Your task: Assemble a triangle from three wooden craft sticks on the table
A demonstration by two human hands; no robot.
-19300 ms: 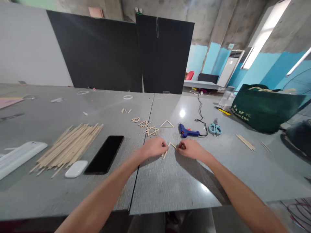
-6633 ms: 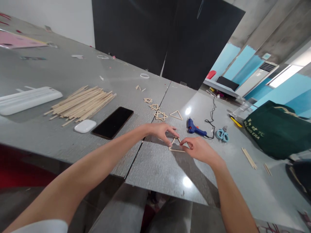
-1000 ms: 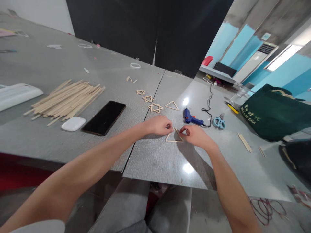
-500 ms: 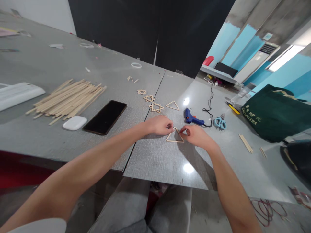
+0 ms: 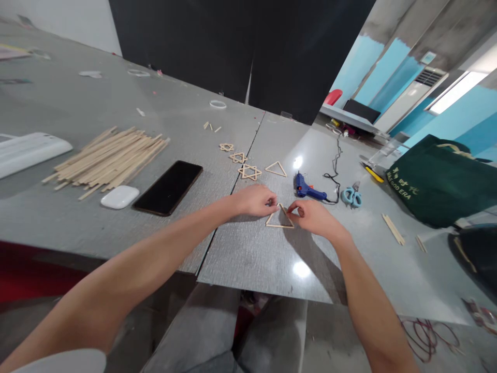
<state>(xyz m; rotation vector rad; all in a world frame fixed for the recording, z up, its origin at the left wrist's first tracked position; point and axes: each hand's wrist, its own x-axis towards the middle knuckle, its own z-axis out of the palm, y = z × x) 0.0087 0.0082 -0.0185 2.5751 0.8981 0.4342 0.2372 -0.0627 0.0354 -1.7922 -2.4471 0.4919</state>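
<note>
Gathered near the apex of a small stick triangle (image 5: 279, 226), fingers that were spread along its sides several seconds ago have drawn together; the left hand (image 5: 258, 200) has left the lower left corner, and the right hand (image 5: 312, 215) has shifted up its own slope from near the base.

Seen from the head view, thumb and fingertips of the left hand appear to pinch the left side just below the apex, while those of the right hand appear to grip the right side; the fingers partly hide the exact contact. Between them the triangle lies flat on the desk (image 5: 248, 259), base towards the person; holding it well likely calls for light, even pressure from both sides, stick ends touching, wrists still; a harder squeeze could skew the apex or part a lower corner.

Pale, slender sticks, apparently wooden, form its straight edges; a second triangle (image 5: 275, 172) lies beyond, near three six-pointed stars (image 5: 249, 170) of graded size; a blue glue gun (image 5: 308, 191), seemingly plastic, rests at right near scissors (image 5: 351, 197) with looped pale-blue handles; at left, a glossy black phone (image 5: 169, 187) and rounded white case (image 5: 120, 197) lie beside a loose stack of sticks (image 5: 106, 160); the desk's grey, streaked surface throws back glare.
</note>
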